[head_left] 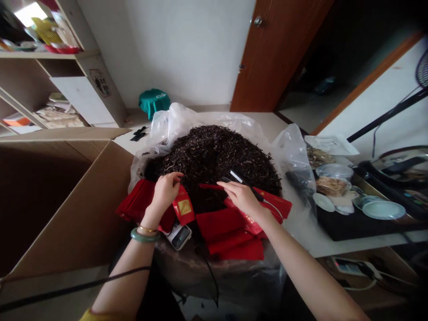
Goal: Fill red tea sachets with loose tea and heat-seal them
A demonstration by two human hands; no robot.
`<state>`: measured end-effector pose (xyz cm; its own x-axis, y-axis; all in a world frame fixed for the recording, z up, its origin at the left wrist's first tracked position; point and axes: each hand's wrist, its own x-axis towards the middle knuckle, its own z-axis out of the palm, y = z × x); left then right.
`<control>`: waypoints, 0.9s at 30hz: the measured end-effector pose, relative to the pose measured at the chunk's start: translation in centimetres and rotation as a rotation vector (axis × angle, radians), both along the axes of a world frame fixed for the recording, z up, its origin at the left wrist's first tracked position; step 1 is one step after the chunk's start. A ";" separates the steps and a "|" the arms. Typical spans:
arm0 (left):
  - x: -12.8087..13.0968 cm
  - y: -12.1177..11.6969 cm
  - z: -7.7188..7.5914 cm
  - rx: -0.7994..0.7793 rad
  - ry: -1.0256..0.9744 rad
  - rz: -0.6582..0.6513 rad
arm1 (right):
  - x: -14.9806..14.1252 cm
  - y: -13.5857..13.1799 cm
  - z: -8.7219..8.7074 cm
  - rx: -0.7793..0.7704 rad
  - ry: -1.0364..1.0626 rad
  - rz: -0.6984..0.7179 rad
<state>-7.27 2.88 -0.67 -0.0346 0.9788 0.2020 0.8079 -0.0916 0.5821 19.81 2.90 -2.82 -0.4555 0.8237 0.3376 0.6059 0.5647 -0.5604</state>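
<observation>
A large heap of dark loose tea leaves [214,156] lies in an open clear plastic bag [177,127]. My left hand [165,192] pinches the top of a red packet with a gold label [183,206] in front of the heap. My right hand [240,197] grips a black clamp-like sealing tool [245,183] with a pale cord, and a thin red packet edge [209,186] reaches towards it. Loose red packets [230,234] are spread below both hands. A small digital scale or phone-like device [179,236] lies just below my left wrist.
An open cardboard box [67,191] stands to the left. To the right, a dark tray [351,227] holds bowls, dishes and dried food. A green cloth [154,101] sits behind the bag, with shelves at the upper left and a door behind.
</observation>
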 end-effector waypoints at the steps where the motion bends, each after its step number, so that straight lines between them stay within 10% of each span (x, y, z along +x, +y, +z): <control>1: 0.3 -0.2 0.1 0.058 0.042 0.008 | 0.1 -0.3 0.1 -0.009 0.052 -0.014; 5: 3.3 -1.4 0.1 0.251 -0.006 -0.190 | -0.4 -1.3 0.9 -0.021 0.174 0.034; 9: 6.0 -2.7 -0.7 0.012 0.077 -0.470 | -1.8 -1.7 1.5 -0.020 0.272 0.074; 19: 3.5 -2.3 0.2 -0.261 -0.169 -0.415 | -1.3 0.2 -1.6 -0.261 0.416 -0.192; 27: 5.1 -2.4 -1.4 -0.126 -0.389 -0.239 | -2.3 -1.3 -1.5 -0.002 0.262 -0.195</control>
